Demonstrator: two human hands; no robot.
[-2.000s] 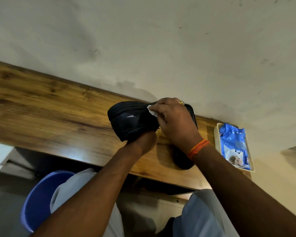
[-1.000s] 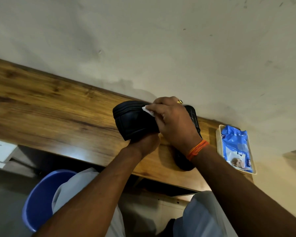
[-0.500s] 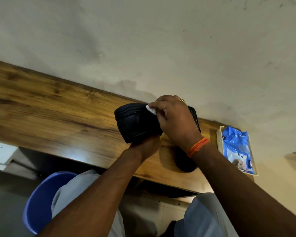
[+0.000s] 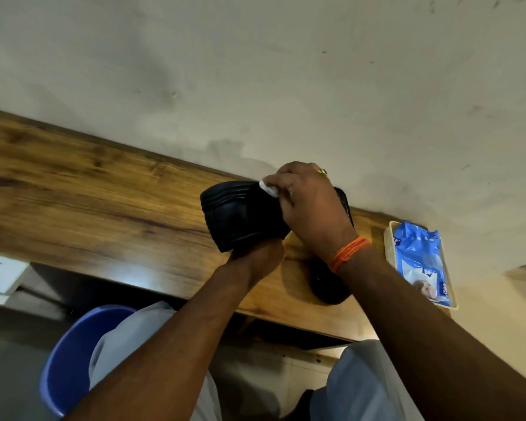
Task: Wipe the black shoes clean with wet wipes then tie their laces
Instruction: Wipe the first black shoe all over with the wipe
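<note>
A black shoe [image 4: 240,214] is held up above the wooden table [image 4: 88,192], its ribbed sole edge turned to the left. My left hand [image 4: 258,256] grips it from below; the fingers are hidden under the shoe. My right hand [image 4: 310,205] pinches a white wet wipe [image 4: 268,188] and presses it against the shoe's upper edge near the sole. The second black shoe [image 4: 327,284] lies on the table under my right wrist, mostly hidden. No laces can be seen.
A blue pack of wet wipes [image 4: 419,259] lies in a cream tray [image 4: 390,238] at the table's right end, against the wall. A blue bucket [image 4: 70,360] stands on the floor at lower left, beside my knees. A white block [image 4: 0,275] sits at far left.
My right hand with the wipe has slid up and slightly right along the shoe toward its sole edge. The shoe has been turned a little in my left hand.
</note>
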